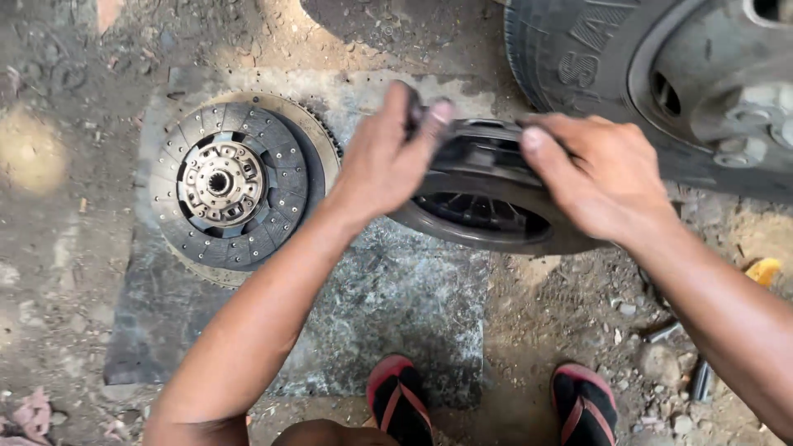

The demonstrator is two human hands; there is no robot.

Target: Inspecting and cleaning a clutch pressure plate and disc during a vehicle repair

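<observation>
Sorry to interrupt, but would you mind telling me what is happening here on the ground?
A person standing in red and black sandals holds a dark round clutch cover tilted above the ground, the left hand and right hand gripping its upper edge. To the left, a clutch disc lies flat on a toothed flywheel, resting on a dark mat. A vehicle tyre stands at upper right.

1. My left hand [384, 161] and right hand [607, 177] grip a dark round clutch cover [487, 206], tilted.
2. Left of my fingers [434, 116], a clutch disc [227, 186] lies flat on a mat [380, 306].
3. A tyre [570, 58] stands just beyond my right fingers.
</observation>
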